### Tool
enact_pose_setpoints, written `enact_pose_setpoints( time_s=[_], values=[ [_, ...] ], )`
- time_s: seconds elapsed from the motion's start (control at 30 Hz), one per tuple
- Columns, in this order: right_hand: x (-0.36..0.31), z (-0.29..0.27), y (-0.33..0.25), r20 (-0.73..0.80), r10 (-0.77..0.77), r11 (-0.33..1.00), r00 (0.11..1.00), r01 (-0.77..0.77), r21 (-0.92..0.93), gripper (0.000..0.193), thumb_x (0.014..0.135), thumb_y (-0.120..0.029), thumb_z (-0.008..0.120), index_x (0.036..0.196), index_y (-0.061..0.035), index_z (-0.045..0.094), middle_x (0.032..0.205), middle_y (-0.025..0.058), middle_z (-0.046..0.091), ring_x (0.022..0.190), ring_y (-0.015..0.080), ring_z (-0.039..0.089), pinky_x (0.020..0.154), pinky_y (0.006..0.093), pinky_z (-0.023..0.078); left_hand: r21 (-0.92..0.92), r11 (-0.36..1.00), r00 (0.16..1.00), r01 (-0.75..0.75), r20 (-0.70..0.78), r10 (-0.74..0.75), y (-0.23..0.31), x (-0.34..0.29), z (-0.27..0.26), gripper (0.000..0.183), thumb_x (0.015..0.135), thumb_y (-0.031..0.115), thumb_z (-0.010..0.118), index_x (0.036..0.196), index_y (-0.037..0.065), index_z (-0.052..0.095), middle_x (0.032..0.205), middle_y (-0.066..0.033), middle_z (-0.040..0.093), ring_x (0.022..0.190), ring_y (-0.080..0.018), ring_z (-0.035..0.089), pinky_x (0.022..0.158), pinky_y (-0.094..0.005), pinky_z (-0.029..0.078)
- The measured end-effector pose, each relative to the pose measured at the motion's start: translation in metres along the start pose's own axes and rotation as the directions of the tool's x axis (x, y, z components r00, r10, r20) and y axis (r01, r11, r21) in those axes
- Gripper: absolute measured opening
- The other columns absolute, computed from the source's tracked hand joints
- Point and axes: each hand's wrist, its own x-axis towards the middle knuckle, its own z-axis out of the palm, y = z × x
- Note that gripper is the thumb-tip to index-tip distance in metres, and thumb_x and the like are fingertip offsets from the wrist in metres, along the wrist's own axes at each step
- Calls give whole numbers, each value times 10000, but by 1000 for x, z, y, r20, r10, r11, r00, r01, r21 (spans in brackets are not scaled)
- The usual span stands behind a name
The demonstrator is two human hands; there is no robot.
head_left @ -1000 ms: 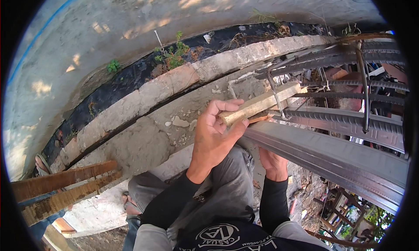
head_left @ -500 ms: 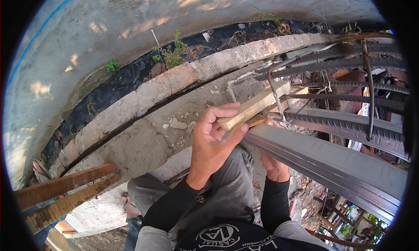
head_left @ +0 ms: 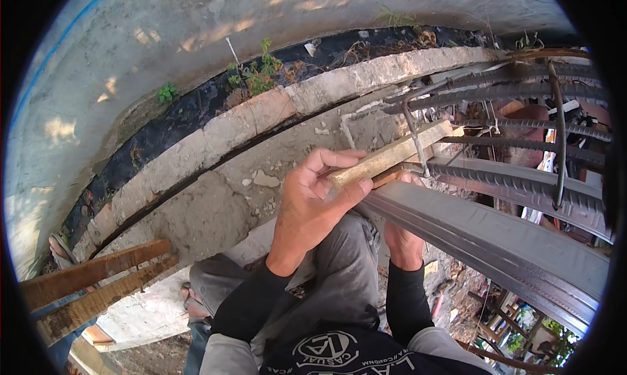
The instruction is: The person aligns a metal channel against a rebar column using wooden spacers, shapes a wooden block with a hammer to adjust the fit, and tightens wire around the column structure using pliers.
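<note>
A short, squared wooden stick [head_left: 392,154] is pinched between the thumb and fingers of my left hand [head_left: 307,195] at its near end. Its far part passes under a bent steel stirrup [head_left: 414,137]. Below the stick, a thin brown piece of wood [head_left: 386,176] lies against the end of a grey metal channel [head_left: 483,228]. My right hand [head_left: 403,243] reaches up from beneath that channel, which covers most of it. Only its fingertips show past the channel's far edge, near the brown wood; its fingers look closed, but what they hold is hidden.
Ribbed steel bars [head_left: 522,97] extend right, crossed by another stirrup [head_left: 558,133]. Beyond my hands runs a low concrete ledge [head_left: 248,120], with plants [head_left: 264,75] and a grey wall [head_left: 130,55] behind. Two wooden boards [head_left: 98,270] jut in at left, near another person's foot [head_left: 60,250].
The stick's far end has shifted right, and the stick lies at a shallower slant. My left wrist has moved slightly left and away from me. My right hand has shifted a little left.
</note>
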Motion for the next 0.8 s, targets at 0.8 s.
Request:
enact_pose_setpoints(
  time_s=[0.8],
  values=[
    [2, -12, 9, 85, -51, 997, 995, 46, 63, 357, 969, -251, 691, 1244, -61, 564, 1146, 21, 577, 1072, 111, 552, 956, 309, 456, 174, 984, 978, 39, 197, -73, 12, 4, -12, 362, 943, 4, 616, 1304, -20, 617, 1386, -137, 594, 1242, -178, 561, 1022, -321, 475]
  ],
)
